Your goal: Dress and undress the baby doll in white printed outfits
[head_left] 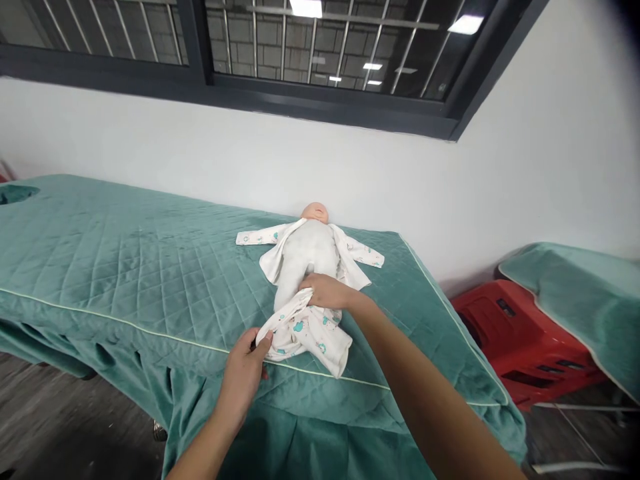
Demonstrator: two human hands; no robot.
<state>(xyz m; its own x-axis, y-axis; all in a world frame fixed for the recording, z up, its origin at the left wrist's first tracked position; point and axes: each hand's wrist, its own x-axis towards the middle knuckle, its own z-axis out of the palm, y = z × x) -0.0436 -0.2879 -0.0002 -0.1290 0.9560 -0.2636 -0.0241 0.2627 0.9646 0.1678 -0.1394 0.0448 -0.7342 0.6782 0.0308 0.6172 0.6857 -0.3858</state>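
A baby doll (311, 241) lies on its back, head toward the wall, in a pale grey body and an unfastened white patterned top (361, 253) with the sleeves spread wide. White baby pants (320, 333) with green prints are bunched around the doll's lower legs at the bed's front edge. My left hand (245, 367) pinches the left side of the waistband between thumb and fingers. Bent over the doll's legs, my right hand (325, 292) grips the waistband higher up; its fingertips are partly hidden. The doll's feet are out of sight under the cloth.
The bed carries a green quilted cover (150, 260) with pale piping and a face hole (17, 193) at far left. Behind it stand a white wall (200, 153) and a dark-framed window (320, 100). A red plastic stool (525, 340) and another green-covered surface (585, 287) are at right.
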